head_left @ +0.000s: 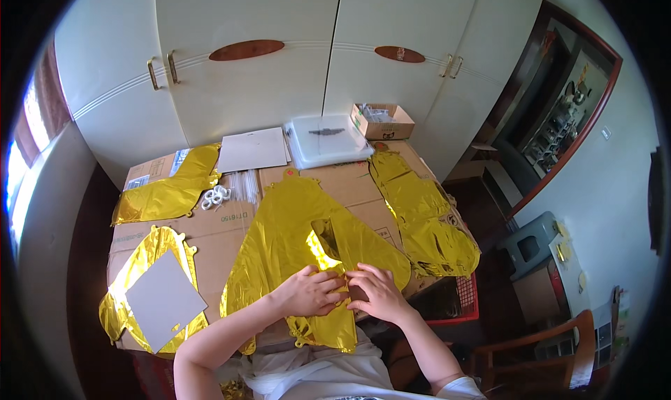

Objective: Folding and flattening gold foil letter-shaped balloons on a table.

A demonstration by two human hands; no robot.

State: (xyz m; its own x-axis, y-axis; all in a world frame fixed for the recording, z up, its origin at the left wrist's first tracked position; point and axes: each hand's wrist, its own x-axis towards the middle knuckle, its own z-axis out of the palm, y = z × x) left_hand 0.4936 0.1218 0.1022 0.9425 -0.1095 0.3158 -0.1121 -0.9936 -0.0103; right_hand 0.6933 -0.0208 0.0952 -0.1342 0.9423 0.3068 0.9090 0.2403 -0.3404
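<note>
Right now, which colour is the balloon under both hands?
Shiny gold foil balloon, seen in the head view.

A large gold foil balloon (293, 239), deflated and crinkled, lay flat across the cardboard-covered bench (217, 225). It had the shape of a broad letter with a cut-out opening near its middle, and its lower edge hung over the bench's near side.

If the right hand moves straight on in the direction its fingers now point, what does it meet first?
The right hand points left, toward the left hand. Their fingertips already nearly touch over the gold foil balloon, so it would probably meet the left hand's fingers first, though depth is unclear.
</note>
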